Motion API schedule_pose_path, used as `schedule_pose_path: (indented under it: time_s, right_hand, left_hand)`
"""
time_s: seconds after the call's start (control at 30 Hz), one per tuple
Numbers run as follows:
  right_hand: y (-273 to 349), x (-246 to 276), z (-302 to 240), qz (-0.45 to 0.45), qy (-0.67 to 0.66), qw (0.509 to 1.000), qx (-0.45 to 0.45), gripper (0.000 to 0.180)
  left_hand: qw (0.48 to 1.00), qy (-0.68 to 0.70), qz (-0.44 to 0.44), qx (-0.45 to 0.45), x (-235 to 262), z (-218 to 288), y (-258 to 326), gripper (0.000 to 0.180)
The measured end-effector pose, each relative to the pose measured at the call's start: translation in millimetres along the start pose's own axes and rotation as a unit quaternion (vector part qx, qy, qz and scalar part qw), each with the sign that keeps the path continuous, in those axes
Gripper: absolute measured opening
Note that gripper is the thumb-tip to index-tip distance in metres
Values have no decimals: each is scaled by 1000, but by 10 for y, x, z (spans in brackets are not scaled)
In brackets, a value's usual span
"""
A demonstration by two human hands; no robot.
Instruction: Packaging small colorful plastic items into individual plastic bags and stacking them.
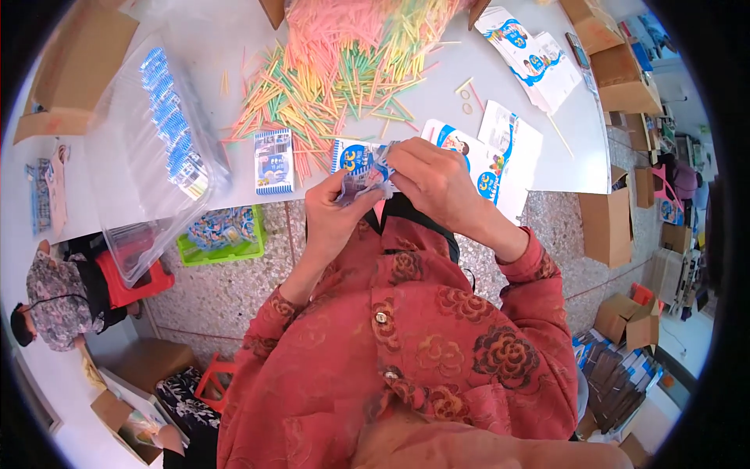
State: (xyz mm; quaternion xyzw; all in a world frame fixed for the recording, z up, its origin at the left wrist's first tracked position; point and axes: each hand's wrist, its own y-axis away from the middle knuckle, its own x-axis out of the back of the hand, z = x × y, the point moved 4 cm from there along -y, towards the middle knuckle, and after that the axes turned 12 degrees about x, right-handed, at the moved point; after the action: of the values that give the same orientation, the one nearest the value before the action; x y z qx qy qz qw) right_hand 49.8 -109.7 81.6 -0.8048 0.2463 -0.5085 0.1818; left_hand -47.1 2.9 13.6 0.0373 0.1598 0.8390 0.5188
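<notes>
At the table's near edge, both my hands hold a small blue-and-white packet [353, 159] with a crinkled clear plastic part. My left hand [332, 215] pinches its lower left side between thumb and fingers. My right hand [433, 176] is closed on its right end, and those fingers hide part of it. Left of my hands lies a similar striped packet [273, 162], flat on the table. Just beyond spreads a heap of thin pink, yellow and green sticks [336, 90]. To the right, printed white cards [512, 141] lie close to my right hand.
A clear plastic bin [129, 187] holding a row of striped packets [168, 113] stands at the left. Below it sits a green crate [223, 248] of packets. More printed cards [531, 62] and cardboard boxes [605, 223] are at the right. Another person [62, 297] is at the left.
</notes>
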Motion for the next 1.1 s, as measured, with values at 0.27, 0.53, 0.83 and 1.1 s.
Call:
schedule_pose_path:
  time_s: [0.27, 0.53, 0.83, 1.1]
  right_hand:
    - [-91, -1, 121, -38, -212, 976, -37, 15]
    - [-372, -373, 1146, 17, -149, 970, -189, 16]
    - [-757, -569, 1652, 7, -5, 997, -75, 17]
    - [-123, -317, 1638, -201, 137, 970, 23, 25]
  left_hand:
    - [1000, 14, 2, -2, 122, -94, -63, 16]
    - [987, 115, 109, 4, 503, -105, -103, 17]
    - [975, 134, 179, -23, 851, -103, -86, 24]
    - [971, 185, 152, -10, 836, -147, -192, 27]
